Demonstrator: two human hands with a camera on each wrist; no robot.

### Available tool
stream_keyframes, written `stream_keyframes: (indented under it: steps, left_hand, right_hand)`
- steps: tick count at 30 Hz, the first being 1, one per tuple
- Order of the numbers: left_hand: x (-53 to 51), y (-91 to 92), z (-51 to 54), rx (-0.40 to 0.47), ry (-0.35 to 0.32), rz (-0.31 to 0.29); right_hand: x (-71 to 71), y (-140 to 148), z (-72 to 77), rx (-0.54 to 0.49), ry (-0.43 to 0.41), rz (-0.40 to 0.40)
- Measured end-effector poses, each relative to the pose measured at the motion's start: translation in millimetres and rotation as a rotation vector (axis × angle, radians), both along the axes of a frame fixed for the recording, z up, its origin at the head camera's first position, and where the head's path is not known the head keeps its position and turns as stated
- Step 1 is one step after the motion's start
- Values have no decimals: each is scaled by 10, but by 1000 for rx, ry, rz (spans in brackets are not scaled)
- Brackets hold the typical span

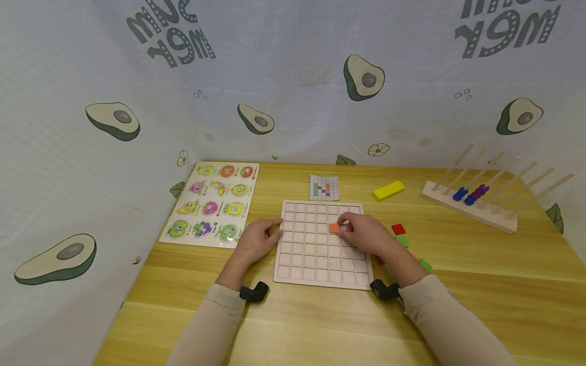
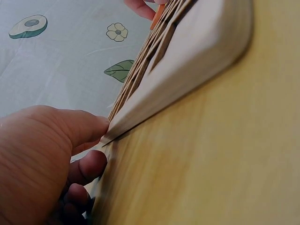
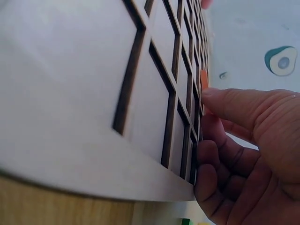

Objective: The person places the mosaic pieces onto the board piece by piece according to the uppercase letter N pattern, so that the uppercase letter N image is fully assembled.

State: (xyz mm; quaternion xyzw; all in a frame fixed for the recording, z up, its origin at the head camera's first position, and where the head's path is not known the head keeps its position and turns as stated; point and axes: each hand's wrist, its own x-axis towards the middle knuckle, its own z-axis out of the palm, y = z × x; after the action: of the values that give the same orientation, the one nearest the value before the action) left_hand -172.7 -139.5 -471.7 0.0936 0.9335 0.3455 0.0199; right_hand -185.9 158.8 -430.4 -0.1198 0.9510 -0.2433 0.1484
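A light wooden grid board (image 1: 297, 260) lies on the table between the two hands. Over its upper right part, my right hand (image 1: 366, 233) pinches an orange square tile (image 1: 334, 228) between thumb and fingers. In the right wrist view the tile (image 3: 204, 79) is close to the grid surface; whether it sits in a cell is hard to tell. My left hand (image 1: 256, 240) touches the board's left edge with its fingertips, fingers loosely bent. The left wrist view shows that hand's thumb (image 2: 89, 126) against the board's edge (image 2: 187, 70).
Beyond the board lies a pattern card (image 1: 324, 188). A yellow block (image 1: 388, 190) and a peg rack (image 1: 471, 206) with blue and purple beads stand right. A red tile (image 1: 398, 229) and green tiles (image 1: 402, 240) lie beside my right hand. A fruit puzzle (image 1: 209, 206) is left.
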Motion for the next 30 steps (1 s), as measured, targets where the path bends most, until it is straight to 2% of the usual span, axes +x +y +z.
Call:
stream_keyframes:
  steps: [11,22,30]
  left_hand:
    - [3,8,-4,14,5,-6]
    - [13,18,6,14,0,-1]
    - [12,6,20,2,-1,5]
  right_hand:
    - [15,24,16,3,1,-8]
    - [206,317,168,-47,-13,-62]
    - [357,616,181,-48,-4,-103]
